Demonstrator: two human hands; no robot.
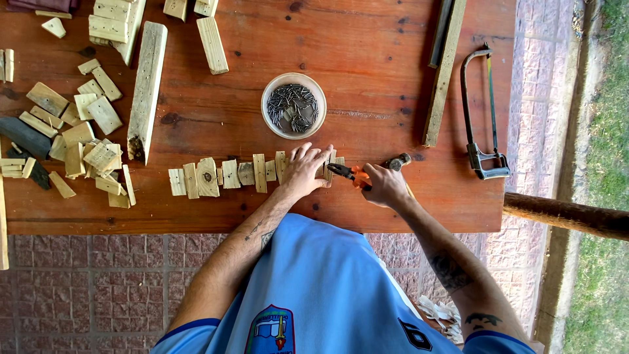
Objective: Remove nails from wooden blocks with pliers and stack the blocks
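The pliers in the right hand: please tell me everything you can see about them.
The pliers are a small tool with dark metal jaws and orange handles. They lie nearly level, just above the red-brown wooden table. The right hand grips the handles and hides most of them. The jaws point left at the end of the row of small wood pieces, beside the left hand. Whether the jaws pinch anything cannot be told.

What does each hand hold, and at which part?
The right hand holds orange-handled pliers by the handles. The left hand only presses on the row of small wooden blocks.

Red wooden table (367,39), wood blocks (98,118), nail bowl (293,105), hacksaw (481,111)
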